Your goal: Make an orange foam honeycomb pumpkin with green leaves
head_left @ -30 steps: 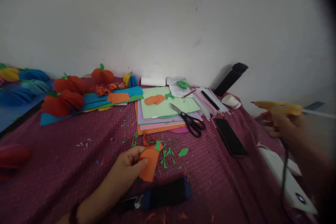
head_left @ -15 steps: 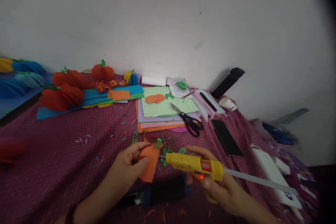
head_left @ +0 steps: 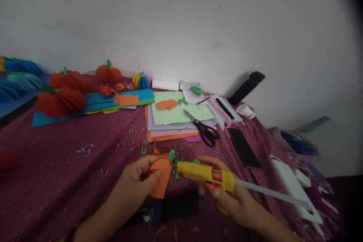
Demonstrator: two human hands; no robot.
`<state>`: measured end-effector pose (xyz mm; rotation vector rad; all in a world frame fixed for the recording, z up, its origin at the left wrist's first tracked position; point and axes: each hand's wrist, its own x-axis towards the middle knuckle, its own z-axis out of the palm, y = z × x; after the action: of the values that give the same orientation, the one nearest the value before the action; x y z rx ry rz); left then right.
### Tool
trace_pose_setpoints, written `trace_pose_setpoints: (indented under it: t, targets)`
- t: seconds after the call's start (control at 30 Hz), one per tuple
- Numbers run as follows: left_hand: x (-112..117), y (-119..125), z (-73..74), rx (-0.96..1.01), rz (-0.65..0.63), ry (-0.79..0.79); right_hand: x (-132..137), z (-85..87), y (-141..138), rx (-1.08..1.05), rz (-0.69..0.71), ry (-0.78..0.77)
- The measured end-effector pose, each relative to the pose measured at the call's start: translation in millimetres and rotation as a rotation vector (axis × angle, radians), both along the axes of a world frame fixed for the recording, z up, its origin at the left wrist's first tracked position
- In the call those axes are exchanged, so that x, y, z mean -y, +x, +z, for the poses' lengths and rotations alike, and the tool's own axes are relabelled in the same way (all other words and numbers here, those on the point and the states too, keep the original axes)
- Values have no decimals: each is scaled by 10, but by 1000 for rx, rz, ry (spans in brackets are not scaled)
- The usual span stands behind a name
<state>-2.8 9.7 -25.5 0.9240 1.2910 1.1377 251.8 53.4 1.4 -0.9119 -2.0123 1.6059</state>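
Between the thumb and fingers of my left hand (head_left: 138, 177) is an orange paper cutout (head_left: 161, 179) with a rounded top. A small green paper piece (head_left: 171, 155) shows at its upper right edge; I cannot tell whether it is attached. My right hand (head_left: 232, 200) is wrapped round a yellow hot glue gun (head_left: 202, 174) with its red light lit. The gun's nozzle points left, at the cutout's upper right edge; whether it touches is unclear. From the gun's back a long clear glue stick (head_left: 269, 191) sticks out. Green and orange paper scraps (head_left: 177, 174) lie behind the hands.
Black scissors (head_left: 206, 130) rest on stacked coloured paper (head_left: 159, 119). A dark phone (head_left: 244, 147) lies to the right, near a white power strip (head_left: 296, 189). Paper pumpkins (head_left: 61, 100) stand at the left back. A black upright object (head_left: 246, 87) leans by the wall.
My right hand has shifted the glue gun slightly left, and its nozzle is closer to the cutout. My left hand still holds the cutout, and the view has moved a little.
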Motion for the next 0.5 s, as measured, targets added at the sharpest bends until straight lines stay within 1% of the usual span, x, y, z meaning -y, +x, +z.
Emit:
trace_pose_setpoints:
  t: [0.23,0.4,0.5]
  targets:
    - [15,2,13,-49,5,-21,4,-24,21,14,0,6]
    - [10,-5,1,-81,-6,-10,16,12,33,107,2,119]
    - [11,-6,-3,-87,-7,-5,13,12,37,141,-7,152]
